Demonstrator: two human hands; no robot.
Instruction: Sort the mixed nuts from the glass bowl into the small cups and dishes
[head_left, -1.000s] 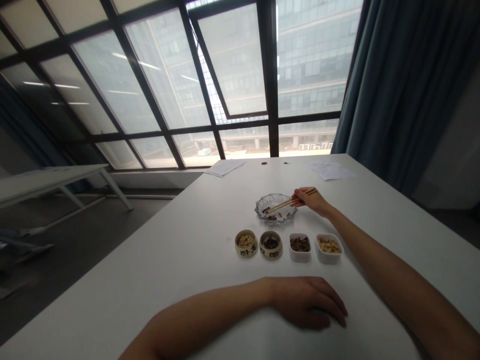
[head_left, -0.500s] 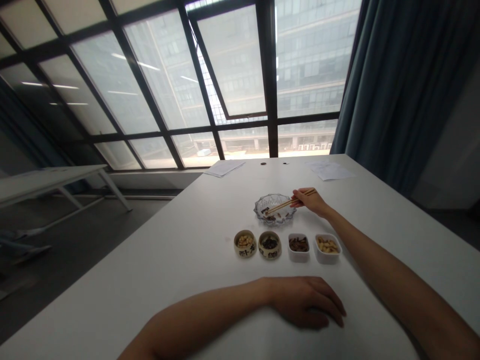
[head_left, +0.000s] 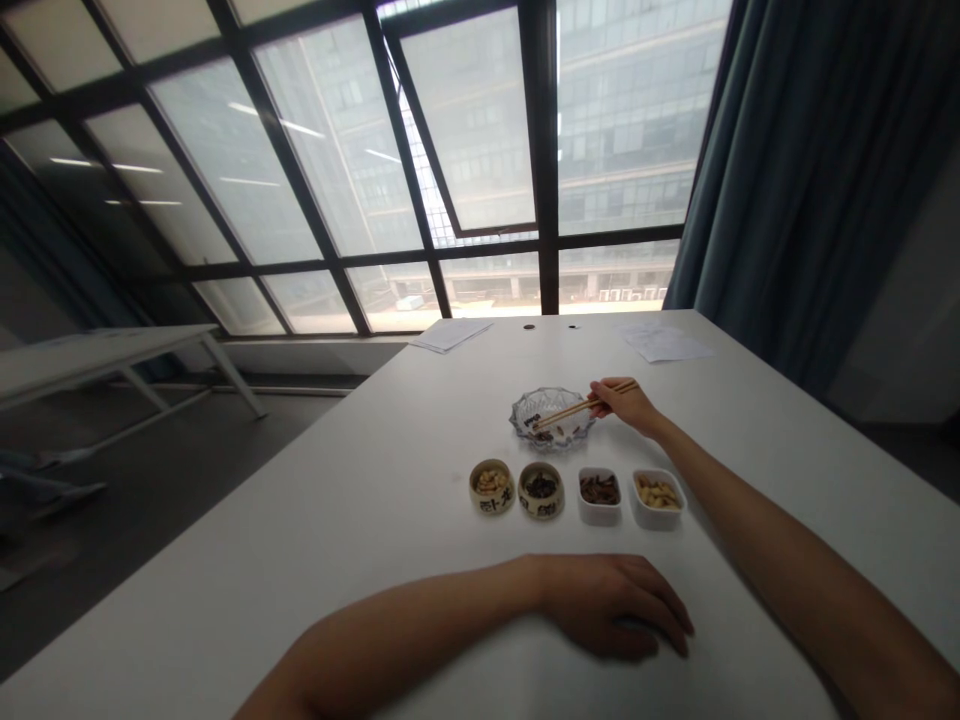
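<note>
1. Above the glass dish [head_left: 553, 417], the right hand [head_left: 626, 404] pinches wooden chopsticks [head_left: 568, 411] (their tips may hold a bit, I can't tell).
2. The left hand [head_left: 611, 607] rests open on the white table [head_left: 300, 560], near four small snack bowls [head_left: 540, 505].

This place seems to be a room in an office building, perhaps a meeting room or a shared work room, and not a home or a kitchen. One whole side is a big window wall [head_left: 337, 170] with dark metal frames, and a long blue-grey curtain [head_left: 780, 170] hangs at its right end. Outside stands a many-storey glass building [head_left: 637, 110]. The long white table [head_left: 315, 530] looks like office furniture – it has small round holes near the far edge [head_left: 551, 326] and sheets of paper [head_left: 450, 335] on it. A second white table [head_left: 97, 350] with thin legs stands on the grey floor [head_left: 165, 440].
</note>
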